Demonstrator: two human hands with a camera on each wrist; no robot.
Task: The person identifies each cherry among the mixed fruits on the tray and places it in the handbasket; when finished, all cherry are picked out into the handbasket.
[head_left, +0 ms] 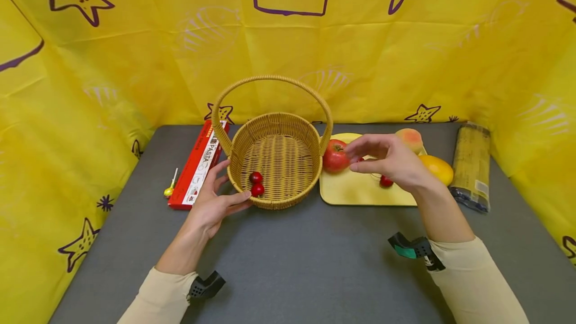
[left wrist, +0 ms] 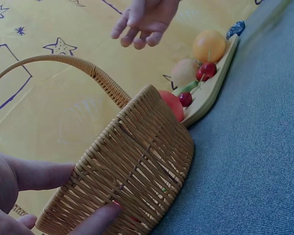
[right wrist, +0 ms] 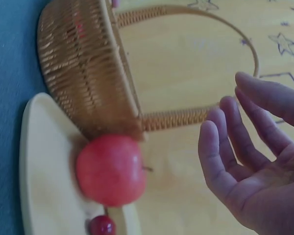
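My left hand [head_left: 213,209] rests against the left front of a round wicker basket [head_left: 292,199], thumb and fingers spread and touching its outside. Two dark red cherries [head_left: 257,184] lie inside the basket, near that hand. My right hand [head_left: 389,159] hovers above a pale yellow tray [head_left: 355,195], its fingers loosely bent with nothing between them. In the right wrist view a red apple [right wrist: 111,170] sits on the tray beside the basket, with a cherry [right wrist: 102,225] close by. Another cherry [head_left: 385,181] lies below my right hand.
On the tray are also a peach [head_left: 410,139], a yellow-orange fruit [head_left: 437,169] and something green [left wrist: 187,88]. A rolled package [head_left: 471,166] lies right of it. Left of the basket lie a red pasta box [head_left: 184,186] and a yellow lollipop [head_left: 169,191]. Yellow cloth [head_left: 148,64] surrounds the grey table [head_left: 288,264].
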